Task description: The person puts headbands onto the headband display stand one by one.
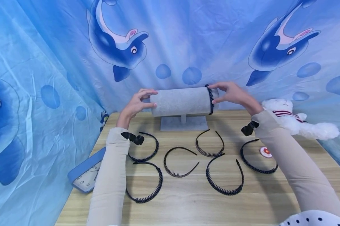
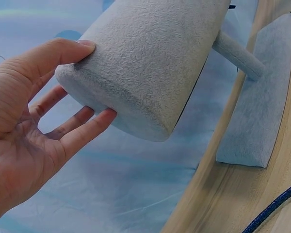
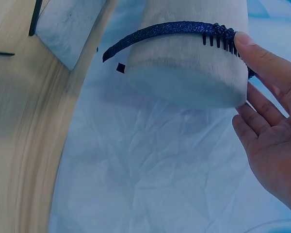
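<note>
A grey fuzzy headband display stand (image 1: 181, 102), a horizontal cylinder on a post and flat base (image 1: 170, 124), stands at the table's back edge. My left hand (image 1: 137, 102) holds its left end; in the left wrist view the thumb lies on the side and fingertips touch the end face. Around the cylinder's right end sits a dark toothed headband (image 1: 211, 100), its glittery band (image 3: 169, 30) showing in the right wrist view. My right hand (image 1: 232, 93) pinches this headband, thumb on its toothed part (image 3: 223, 36) and other fingers behind the cylinder's end.
Several dark toothed headbands, including a thin one (image 1: 170, 171) and a thicker one (image 1: 225, 191), lie on the wooden table (image 1: 184, 207). A blue case (image 1: 85, 185) sits at left. A white plush toy (image 1: 291, 121) and a round flower piece (image 1: 266, 152) are at right.
</note>
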Tool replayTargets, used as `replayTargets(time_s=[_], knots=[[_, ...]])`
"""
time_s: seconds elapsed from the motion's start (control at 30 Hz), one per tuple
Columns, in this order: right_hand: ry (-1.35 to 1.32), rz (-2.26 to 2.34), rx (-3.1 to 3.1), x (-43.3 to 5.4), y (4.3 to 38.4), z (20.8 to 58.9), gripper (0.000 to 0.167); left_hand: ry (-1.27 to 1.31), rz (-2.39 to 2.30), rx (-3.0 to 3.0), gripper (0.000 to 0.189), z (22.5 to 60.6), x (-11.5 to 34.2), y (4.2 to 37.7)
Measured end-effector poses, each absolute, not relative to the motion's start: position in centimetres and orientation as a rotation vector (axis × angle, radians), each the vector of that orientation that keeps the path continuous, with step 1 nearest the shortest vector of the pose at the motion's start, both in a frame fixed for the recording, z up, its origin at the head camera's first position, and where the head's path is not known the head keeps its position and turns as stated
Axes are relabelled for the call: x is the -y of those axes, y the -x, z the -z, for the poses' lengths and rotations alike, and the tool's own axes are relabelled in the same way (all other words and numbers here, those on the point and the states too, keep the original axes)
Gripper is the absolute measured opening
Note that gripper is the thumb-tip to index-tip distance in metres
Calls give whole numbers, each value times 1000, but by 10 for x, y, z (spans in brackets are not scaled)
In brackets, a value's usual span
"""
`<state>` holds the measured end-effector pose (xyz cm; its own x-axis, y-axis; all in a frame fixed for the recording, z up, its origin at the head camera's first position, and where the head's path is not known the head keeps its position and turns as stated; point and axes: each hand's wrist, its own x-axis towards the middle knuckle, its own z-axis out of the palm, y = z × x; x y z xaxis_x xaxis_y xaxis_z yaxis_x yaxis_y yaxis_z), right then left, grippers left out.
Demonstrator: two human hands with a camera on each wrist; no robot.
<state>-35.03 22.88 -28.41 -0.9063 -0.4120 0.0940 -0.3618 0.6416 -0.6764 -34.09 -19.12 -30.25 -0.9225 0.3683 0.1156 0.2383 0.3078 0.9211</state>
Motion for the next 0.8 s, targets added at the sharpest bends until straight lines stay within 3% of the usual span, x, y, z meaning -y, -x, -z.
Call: replayTargets(time_s=[0.5,0.8], knots=[[749,1027,-2879,-189,355,284,65,-544,-1691,-2455,58,302,190,341],[796,1037,-2862,-171,358,284,65,-555,-1736,-2466,55,325,196,363]])
